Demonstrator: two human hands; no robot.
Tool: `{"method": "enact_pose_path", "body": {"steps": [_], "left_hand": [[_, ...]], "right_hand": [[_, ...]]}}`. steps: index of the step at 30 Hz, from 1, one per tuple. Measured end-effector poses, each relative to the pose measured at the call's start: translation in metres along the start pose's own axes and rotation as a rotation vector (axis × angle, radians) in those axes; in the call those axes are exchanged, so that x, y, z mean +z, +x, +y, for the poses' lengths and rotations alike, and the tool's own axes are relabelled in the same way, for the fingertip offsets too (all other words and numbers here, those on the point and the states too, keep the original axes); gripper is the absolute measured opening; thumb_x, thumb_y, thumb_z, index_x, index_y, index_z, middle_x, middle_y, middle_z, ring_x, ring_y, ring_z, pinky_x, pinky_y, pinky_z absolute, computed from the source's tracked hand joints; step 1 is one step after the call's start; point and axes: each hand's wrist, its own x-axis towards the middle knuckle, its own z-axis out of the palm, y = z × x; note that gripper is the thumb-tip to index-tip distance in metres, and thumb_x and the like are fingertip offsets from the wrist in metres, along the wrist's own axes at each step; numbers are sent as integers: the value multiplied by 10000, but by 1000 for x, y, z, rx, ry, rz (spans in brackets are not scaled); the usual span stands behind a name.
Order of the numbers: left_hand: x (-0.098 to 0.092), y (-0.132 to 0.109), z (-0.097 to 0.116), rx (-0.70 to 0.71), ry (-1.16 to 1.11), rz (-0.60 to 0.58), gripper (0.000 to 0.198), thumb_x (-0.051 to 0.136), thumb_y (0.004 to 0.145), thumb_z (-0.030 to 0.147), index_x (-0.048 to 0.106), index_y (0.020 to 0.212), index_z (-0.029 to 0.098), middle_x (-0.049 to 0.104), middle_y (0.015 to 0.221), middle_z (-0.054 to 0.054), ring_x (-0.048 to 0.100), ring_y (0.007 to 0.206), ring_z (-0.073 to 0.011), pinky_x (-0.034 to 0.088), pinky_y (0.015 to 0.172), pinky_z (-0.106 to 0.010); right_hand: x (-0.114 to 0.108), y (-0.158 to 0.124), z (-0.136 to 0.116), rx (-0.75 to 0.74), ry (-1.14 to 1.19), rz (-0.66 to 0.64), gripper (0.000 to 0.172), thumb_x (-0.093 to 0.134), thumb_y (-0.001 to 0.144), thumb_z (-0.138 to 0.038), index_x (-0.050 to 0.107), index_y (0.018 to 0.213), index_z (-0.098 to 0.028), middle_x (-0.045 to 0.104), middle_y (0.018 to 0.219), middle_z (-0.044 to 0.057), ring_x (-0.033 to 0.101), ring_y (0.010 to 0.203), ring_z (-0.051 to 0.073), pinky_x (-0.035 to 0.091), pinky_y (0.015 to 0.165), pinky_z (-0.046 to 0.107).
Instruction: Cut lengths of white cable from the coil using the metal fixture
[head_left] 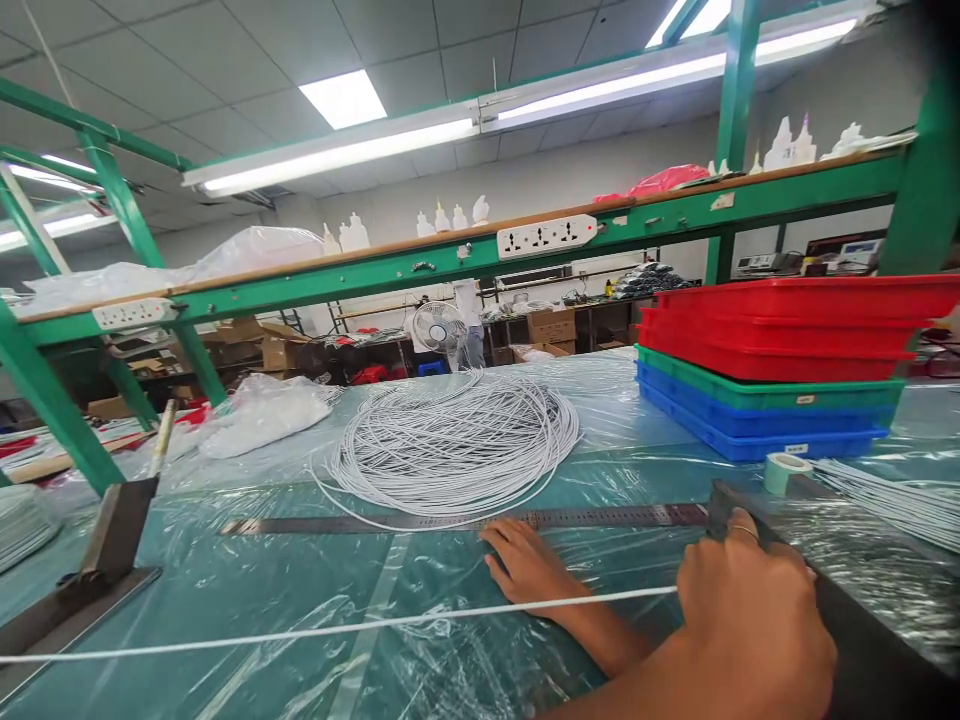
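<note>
My arms cross. My left hand (750,600), on the right side of the view, is closed around the end of a white cord (375,624). The cord runs taut across to the left edge of the view. This hand rests against a dark metal block (724,505) at the right end of a long steel ruler (615,516). Coming from beneath the left forearm, my right hand (532,565) lies with fingers stretched at the ruler's near edge, behind the cord. Just beyond the ruler sits a big loose coil of white cord (457,445).
A metal lever tool (116,535) stands at left. Stacked red, green and blue trays (765,400) are at right, near a tape roll (786,470) and cut cords (892,500). A green shelf beam (360,280) with a power strip (547,237) spans the bench.
</note>
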Motion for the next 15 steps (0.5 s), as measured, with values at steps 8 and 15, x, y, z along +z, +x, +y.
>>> {"method": "enact_pose_path", "body": {"steps": [8,15], "left_hand": [[2,-5,1,15,-34,96,196,614,825,198,633,1015,156,449,1353,-79,612,766,-272,570,613,-452],[10,-2,-4,43,2,157,328,707,778,228,632,1088,153,437,1370,-110,614,823,-274,582,666,-430]], "right_hand": [[-1,0,0,3,11,-34,305,409,945,-219,576,1190,-153,562,1193,97,498,1092,237,397,961,421],[-7,1,-4,10,26,-53,298,415,947,-227,575,1188,-156,565,1181,91,499,1088,225,393,975,406]]}}
